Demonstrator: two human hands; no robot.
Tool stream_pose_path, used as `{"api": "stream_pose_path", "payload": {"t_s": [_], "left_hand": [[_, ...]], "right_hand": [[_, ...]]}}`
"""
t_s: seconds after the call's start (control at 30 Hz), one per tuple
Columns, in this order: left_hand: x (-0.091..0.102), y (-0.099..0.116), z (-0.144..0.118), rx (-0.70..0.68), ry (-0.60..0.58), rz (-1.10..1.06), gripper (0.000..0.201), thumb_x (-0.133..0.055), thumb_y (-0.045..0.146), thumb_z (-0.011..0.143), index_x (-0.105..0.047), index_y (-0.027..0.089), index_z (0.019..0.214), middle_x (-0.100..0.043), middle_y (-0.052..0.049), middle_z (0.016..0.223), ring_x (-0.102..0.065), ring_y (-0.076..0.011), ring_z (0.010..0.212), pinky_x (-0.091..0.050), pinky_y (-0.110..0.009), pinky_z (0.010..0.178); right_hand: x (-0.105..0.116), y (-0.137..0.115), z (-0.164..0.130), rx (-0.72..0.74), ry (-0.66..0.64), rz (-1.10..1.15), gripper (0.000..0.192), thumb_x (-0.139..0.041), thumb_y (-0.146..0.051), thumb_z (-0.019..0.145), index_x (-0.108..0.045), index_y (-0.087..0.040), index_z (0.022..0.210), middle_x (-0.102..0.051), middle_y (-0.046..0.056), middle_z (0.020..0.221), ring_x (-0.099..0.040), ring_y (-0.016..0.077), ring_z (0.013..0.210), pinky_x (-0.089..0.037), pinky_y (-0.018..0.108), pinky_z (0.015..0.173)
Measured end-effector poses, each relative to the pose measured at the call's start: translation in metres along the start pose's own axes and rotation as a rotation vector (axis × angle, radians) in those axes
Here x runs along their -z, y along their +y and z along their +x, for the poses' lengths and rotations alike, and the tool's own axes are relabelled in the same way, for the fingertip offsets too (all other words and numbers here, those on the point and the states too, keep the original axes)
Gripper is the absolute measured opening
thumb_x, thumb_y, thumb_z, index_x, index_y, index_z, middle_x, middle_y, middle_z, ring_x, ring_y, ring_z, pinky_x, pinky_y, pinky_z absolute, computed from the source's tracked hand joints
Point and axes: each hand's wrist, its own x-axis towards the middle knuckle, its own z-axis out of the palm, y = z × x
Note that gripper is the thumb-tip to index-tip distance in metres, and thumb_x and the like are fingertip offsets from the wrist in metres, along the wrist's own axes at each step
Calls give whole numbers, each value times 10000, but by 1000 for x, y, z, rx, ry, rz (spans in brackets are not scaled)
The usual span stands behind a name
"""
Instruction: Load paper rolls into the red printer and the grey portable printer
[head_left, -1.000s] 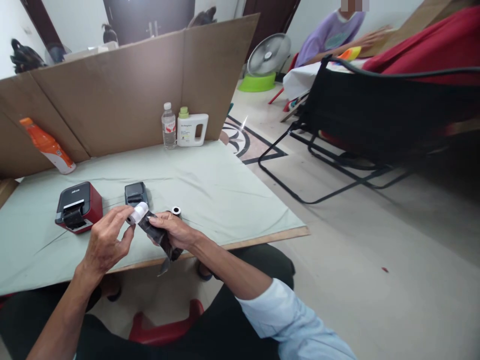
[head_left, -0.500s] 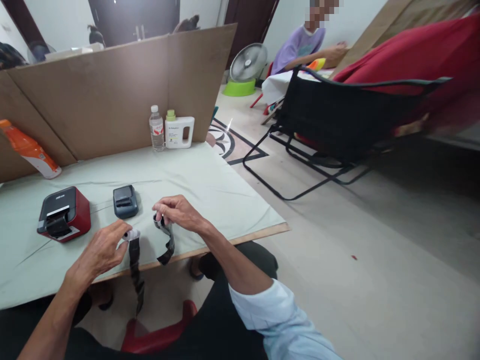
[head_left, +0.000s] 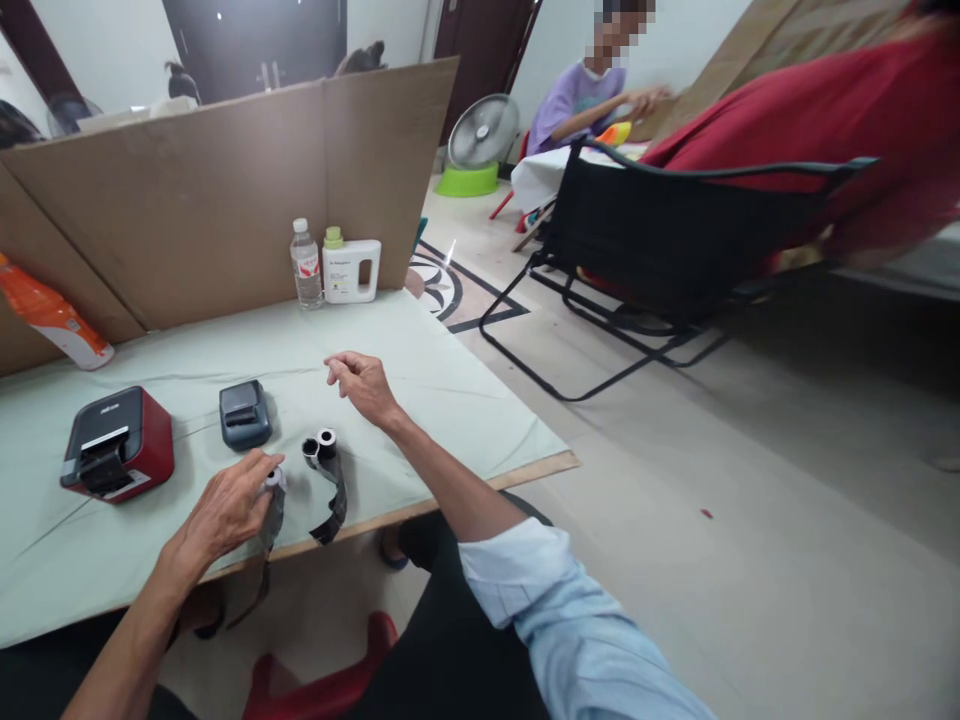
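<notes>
My left hand (head_left: 229, 508) is at the table's front edge, fingers closed on a small white paper roll (head_left: 276, 482). From this roll a dark strip hangs past the edge. My right hand (head_left: 363, 388) hovers over the table with its fingers loosely bent and apart, holding nothing visible. Between the hands stand two small rolls (head_left: 327, 438) side by side, and a curled black strip (head_left: 336, 505) trails from them toward the edge. Beyond my left hand is a small dark blue printer-like device (head_left: 244, 418). Farther left sits a red and black one (head_left: 120, 445).
A cardboard screen (head_left: 225, 200) lines the table's back. Before it stand a water bottle (head_left: 307, 268) and a white jug (head_left: 352, 272); an orange bottle (head_left: 56, 320) leans at left. A black folding chair (head_left: 660, 240), a fan (head_left: 484, 132) and a person in purple (head_left: 574, 100) are beyond.
My right hand has let go of a roll, now standing on the table, and moved up and away. My left hand has shifted slightly right and down with its roll.
</notes>
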Motion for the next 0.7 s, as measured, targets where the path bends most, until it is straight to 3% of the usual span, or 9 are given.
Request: {"api": "stream_pose_path", "payload": {"t_s": [0.23,0.37,0.43,0.53,0.6,0.7], "left_hand": [[-10,-33,-12,-48,120,-101,540,-505,197,884,-613,286,1406,-712,-63,1343,-715,-258,1187,-593,-345,997],[-23,-56,-8,55,283,-101,489,-544,325,840,-667,402,1306,-735,19,1298,-750,-309,1083,-656,-407,847],[-22,-53,-6,139,396,-84,529,-508,398,851,-586,530,1356,-733,100,1226,-754,-325,994,-656,-511,848],[-10,-43,-1,264,582,-35,612,-440,524,878,-353,707,1455,-699,186,1193,-709,-379,1049,-590,-676,961],[-1,-47,6,329,621,-7,674,-454,612,870,-248,705,1505,-673,179,1279,-685,-411,1099,-559,-720,993],[4,-76,25,360,513,22,838,-552,708,809,-190,597,1556,-682,59,1324,-722,-412,949,-606,-709,867]], "right_hand": [[-1,24,-10,-57,-38,-127,232,-561,-359,881,-706,-179,861,-635,-14,677,-492,108,564,-408,230,556],[-1,38,-1,-40,-56,-224,219,-560,-314,913,-723,-168,897,-665,-12,716,-542,117,642,-428,231,646],[0,45,2,-13,-47,-256,208,-567,-295,916,-728,-166,888,-675,-10,728,-558,123,669,-432,234,681],[-1,48,3,0,-49,-286,182,-579,-264,914,-734,-172,891,-676,-14,741,-568,128,693,-431,234,702],[-2,47,3,-4,-66,-302,159,-589,-234,906,-736,-176,888,-675,-16,749,-573,130,707,-430,232,707],[-4,44,4,-44,-77,-322,142,-599,-199,892,-738,-180,870,-674,-19,739,-582,135,712,-433,231,704]]}}
